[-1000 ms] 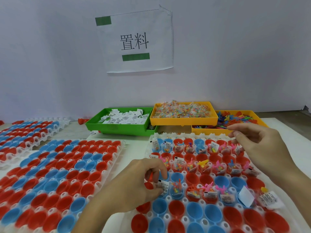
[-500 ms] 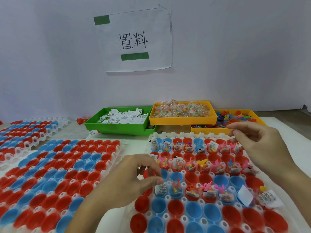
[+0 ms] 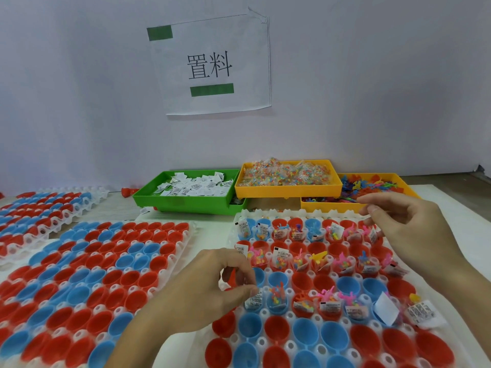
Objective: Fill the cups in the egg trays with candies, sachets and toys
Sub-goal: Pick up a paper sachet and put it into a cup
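The near right egg tray [image 3: 265,312] holds red and blue cups. Its three filled rows carry sachets, candies and small toys, while the third row and the nearest rows have bare cups. My left hand [image 3: 210,290] hovers over the tray's left side with thumb and fingertips pinched together, just touching the top of a white sachet [image 3: 255,301] that sits in a blue cup. Red shows through the gap in its fingers. My right hand [image 3: 406,232] is curled over the tray's far right corner, and its palm is hidden.
At the back stand a green bin of sachets [image 3: 186,203], a yellow bin of candies [image 3: 287,189] and a yellow bin of toys [image 3: 332,207]. Two more trays of red and blue cups [image 3: 87,282] [image 3: 39,208] lie to the left. A paper sign [image 3: 212,65] hangs on the wall.
My left hand has drawn slightly left and up off the sachet, which stays in its blue cup. My right hand has barely moved.
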